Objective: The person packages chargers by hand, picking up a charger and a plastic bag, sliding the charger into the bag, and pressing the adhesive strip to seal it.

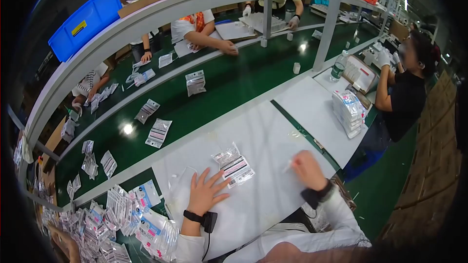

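A silver foil packet with a printed white label (pixel 236 168) lies on the white work surface (pixel 258 204) in front of me. Fingers spread, my left hand (pixel 207 191) rests on that surface, its fingertips at the packet's lower left edge. To the right and apart from the packet, my right hand (pixel 310 171) is closed and blurred by motion. A small whitish bit shows at its fingertips, too smeared to name. Both wrists wear black bands, and a small black box with a cable sits at the left one.
Beyond the surface runs a green conveyor belt (pixel 219 98) carrying several packets. At my left lies a heap of packets (pixel 105 224), with another person's hand (pixel 66 241) beside it. A packet stack (pixel 348 112), a bottle (pixel 339 66) and a co-worker (pixel 407 85) are to the right.
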The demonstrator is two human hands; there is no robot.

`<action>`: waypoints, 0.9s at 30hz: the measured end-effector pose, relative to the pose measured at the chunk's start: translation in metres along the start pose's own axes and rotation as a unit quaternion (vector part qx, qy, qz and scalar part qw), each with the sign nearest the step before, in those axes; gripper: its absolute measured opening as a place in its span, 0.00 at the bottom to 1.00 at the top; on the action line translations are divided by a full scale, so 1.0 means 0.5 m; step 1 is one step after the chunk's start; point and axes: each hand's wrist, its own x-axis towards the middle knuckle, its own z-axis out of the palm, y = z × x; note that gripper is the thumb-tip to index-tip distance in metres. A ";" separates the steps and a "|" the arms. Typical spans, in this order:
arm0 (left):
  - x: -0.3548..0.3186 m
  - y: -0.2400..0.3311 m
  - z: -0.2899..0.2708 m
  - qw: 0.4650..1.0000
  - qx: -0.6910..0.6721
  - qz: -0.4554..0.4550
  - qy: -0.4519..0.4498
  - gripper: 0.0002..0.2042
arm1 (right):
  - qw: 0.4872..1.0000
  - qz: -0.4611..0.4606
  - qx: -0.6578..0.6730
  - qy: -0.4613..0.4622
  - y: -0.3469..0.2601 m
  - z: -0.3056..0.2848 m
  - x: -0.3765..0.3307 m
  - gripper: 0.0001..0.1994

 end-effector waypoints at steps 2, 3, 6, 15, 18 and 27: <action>-0.009 -0.002 0.001 1.000 -0.016 -0.006 0.013 0.31 | 0.986 0.156 -0.010 0.058 0.043 -0.081 -0.084 0.04; -0.020 -0.003 0.000 1.000 -0.024 -0.012 0.016 0.31 | 0.968 0.235 -0.009 0.083 0.043 -0.112 -0.120 0.04; -0.001 0.002 0.011 0.998 -0.044 -0.030 0.032 0.31 | 0.946 0.278 -0.133 0.102 0.039 -0.177 -0.172 0.04; -0.002 -0.001 0.029 0.991 -0.111 -0.033 0.070 0.29 | 0.988 -0.075 -0.082 0.103 0.013 -0.077 0.032 0.17; -0.013 0.000 0.025 0.994 -0.075 -0.055 0.051 0.28 | 0.979 -0.165 0.081 -0.092 -0.042 0.029 0.141 0.19; 0.014 0.012 0.013 0.991 -0.081 -0.089 0.054 0.24 | 0.930 -0.206 0.043 -0.300 0.005 0.174 0.212 0.24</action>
